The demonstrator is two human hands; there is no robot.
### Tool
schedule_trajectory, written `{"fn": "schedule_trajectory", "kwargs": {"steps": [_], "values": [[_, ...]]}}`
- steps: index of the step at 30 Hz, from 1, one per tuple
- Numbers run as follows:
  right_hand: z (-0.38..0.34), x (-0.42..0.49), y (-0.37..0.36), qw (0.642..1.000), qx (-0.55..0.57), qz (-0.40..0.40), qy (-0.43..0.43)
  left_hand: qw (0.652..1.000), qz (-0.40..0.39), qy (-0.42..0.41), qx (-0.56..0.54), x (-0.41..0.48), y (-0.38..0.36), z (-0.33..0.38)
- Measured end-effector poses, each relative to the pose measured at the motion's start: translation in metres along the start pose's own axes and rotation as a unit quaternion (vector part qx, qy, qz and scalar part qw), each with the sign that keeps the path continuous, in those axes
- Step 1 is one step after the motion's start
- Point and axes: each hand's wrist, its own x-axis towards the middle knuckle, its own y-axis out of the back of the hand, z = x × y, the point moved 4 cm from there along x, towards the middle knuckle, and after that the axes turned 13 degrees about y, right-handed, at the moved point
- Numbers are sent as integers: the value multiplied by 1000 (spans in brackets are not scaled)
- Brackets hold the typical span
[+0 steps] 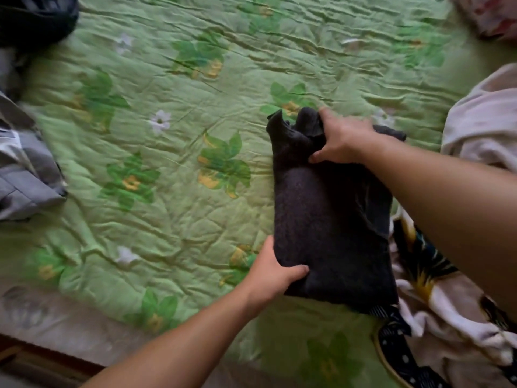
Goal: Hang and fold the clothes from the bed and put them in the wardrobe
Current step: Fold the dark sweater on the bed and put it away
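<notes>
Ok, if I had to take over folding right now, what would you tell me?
Left hand grips the near edge of the dark garment; right hand grips its bunched far end. It lies partly folded on the green bedcover.
Left to do: finish this fold and put it away. Then the grey clothes at the left, and the white garment and patterned pile at the right.
No wardrobe in view.

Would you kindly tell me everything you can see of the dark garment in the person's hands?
The dark garment is charcoal-black, of soft, fuzzy-looking fabric, folded into a rectangular bundle with its far end bunched. The left hand grips its near left corner; the right hand grips the bunched far end. It sits over the green floral bedspread, its right edge overlapping other clothes.
</notes>
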Motion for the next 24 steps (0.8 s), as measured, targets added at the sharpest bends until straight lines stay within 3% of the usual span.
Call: {"fn": "schedule_trajectory", "kwargs": {"steps": [6, 10, 13, 17, 20, 22, 24], "values": [[10, -26, 1, 991, 110, 49, -65, 998, 7, -23, 62, -22, 79, 43], [8, -57, -11, 964, 218, 92, -118, 986, 94, -64, 124, -27, 172, 97], [-14, -69, -24, 960, 236, 91, -119, 966, 192, -108, 135, -10, 223, 132], [-36, -65, -37, 985, 119, 91, -86, 896, 324, -146, 267, 14, 231, 141], [-55, -57, -36, 985, -20, 161, 57, 814, 355, -201, 413, 17, 196, 121], [-63, -44, -46, 977, -100, 147, 119, 774, 367, -218, 468, 24, 185, 101], [-63, -25, -59, 979, -126, 107, 124, 757, 383, -234, 475, 32, 188, 90]]}}
